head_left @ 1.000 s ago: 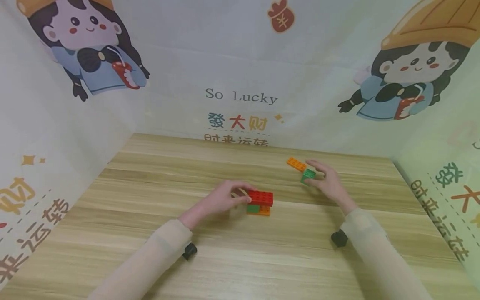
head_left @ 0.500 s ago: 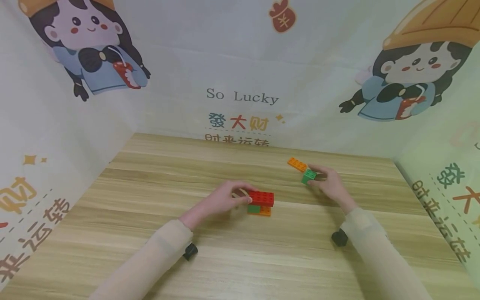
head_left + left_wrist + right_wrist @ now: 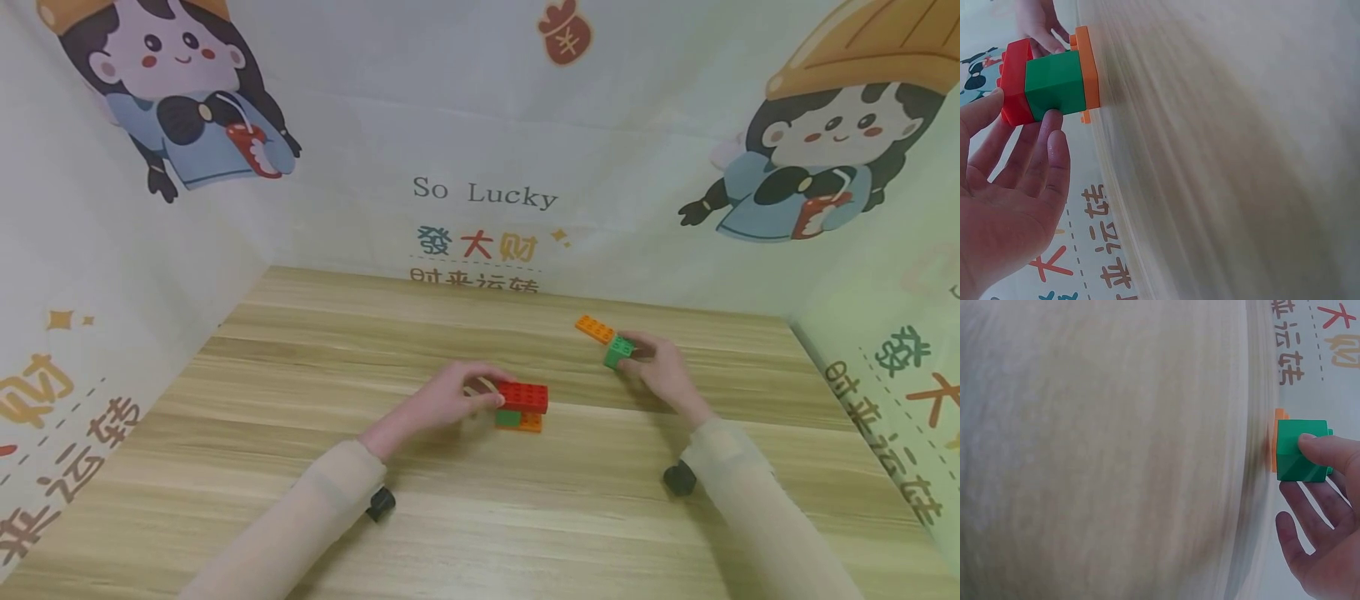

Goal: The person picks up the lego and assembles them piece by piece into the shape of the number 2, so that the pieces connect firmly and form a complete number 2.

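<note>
In the head view my left hand pinches the left end of a red toy brick. That red brick sits on a green brick, which stands on an orange plate brick. Farther back and to the right, my right hand grips a second green brick between thumb and fingers. A second orange plate brick lies flat by that green brick's far left corner. In the right wrist view the thumb presses the green brick's near face, while part of the orange plate shows behind.
The wooden tabletop extends around both hands. A printed cloth hangs along its back and sides. One black device is at the left wrist, another at the right wrist.
My right hand's fingers have come in around the green brick from a wider spread. The left hand and its red, green and orange stack keep their place.
</note>
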`<state>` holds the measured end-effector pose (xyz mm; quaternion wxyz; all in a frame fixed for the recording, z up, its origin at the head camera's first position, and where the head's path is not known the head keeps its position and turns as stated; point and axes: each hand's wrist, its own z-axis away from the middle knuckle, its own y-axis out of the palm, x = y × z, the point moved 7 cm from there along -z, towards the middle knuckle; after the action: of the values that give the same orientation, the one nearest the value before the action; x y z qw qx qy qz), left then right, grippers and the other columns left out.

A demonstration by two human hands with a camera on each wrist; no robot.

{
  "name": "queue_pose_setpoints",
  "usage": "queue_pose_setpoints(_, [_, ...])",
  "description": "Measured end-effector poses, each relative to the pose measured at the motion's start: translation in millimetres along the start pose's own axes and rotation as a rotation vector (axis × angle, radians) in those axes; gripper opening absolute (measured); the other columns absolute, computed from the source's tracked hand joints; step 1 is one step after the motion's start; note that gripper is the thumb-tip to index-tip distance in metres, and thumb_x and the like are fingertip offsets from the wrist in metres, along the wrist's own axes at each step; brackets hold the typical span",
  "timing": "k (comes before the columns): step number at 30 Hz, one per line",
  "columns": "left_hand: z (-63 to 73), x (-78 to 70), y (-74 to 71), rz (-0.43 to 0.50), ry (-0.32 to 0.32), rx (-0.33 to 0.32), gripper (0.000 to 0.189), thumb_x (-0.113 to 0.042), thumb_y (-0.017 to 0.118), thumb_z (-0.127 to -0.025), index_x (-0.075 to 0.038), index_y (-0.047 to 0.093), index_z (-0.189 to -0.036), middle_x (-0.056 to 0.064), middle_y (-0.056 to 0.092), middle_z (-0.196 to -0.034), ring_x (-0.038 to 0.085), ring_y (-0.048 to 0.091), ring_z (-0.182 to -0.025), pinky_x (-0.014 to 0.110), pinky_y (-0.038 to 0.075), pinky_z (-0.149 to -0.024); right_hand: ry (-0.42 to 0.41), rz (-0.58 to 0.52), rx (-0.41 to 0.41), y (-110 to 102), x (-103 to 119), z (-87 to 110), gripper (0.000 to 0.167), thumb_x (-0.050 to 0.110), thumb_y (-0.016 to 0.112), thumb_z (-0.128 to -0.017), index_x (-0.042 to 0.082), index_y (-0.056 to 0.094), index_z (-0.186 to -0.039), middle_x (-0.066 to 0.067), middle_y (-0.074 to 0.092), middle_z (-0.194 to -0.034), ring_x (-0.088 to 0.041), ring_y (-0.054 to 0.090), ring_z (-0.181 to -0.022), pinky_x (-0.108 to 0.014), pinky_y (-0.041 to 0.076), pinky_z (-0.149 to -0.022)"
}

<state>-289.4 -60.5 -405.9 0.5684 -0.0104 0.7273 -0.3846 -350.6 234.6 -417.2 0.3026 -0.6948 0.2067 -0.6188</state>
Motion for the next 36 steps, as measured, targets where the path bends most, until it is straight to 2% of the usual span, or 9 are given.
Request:
queue_pose_setpoints(13, [-0.7,2.1,0.0,0.009,-0.028,-0.004,0.033,-0.013,0.067,-0.093,-0.013,0.067,-0.126,0.009,0.07,-0.12,0.022,0.068,-0.1,0.033,0.06,-0.073,-0.02,0.013,-0.018,-3.8,9.1,3.9,0.052,0.009,0.063,-0.095,0.005,0.047,-0.145,-0.028,0.057,-0.136,-0.044,0.058,-0.121,-0.055,0.052,-0.099])
queue_pose_setpoints(20, [-0.6,1.2,0.3,0.004,-0.026,-0.004,0.034,-0.013,0.067,-0.093,-0.013,0.066,-0.127,0.009,0.07,-0.121,0.021,0.069,-0.1,0.031,0.06,-0.073,-0.096,0.025,-0.039,-4.4,20.9,7.3,0.051,0.009,0.064,-0.094,0.003,0.049,-0.143,-0.026,0.06,-0.134,-0.042,0.06,-0.119,-0.054,0.052,-0.099])
queue_pose_setpoints(28, [-4.5,-0.3,3.3,-0.015,-0.004,-0.01,0.033,-0.017,0.068,-0.093,-0.014,0.067,-0.126,0.009,0.07,-0.121,0.02,0.069,-0.098,0.023,0.056,-0.073,-0.128,0.031,-0.041,-2.5,36.1,9.7,0.051,0.011,0.066,-0.094,0.006,0.051,-0.143,-0.023,0.061,-0.134,-0.04,0.059,-0.12,-0.055,0.05,-0.101])
queue_pose_setpoints(36, [-5.9,-1.1,5.0,-0.007,-0.003,-0.01,0.032,-0.015,0.067,-0.093,-0.012,0.067,-0.125,0.01,0.07,-0.12,0.02,0.069,-0.098,0.024,0.057,-0.071,-0.201,0.011,-0.049,-4.9,61.1,11.6,0.051,0.011,0.068,-0.092,0.01,0.054,-0.141,-0.018,0.066,-0.128,-0.034,0.061,-0.117,-0.051,0.051,-0.099])
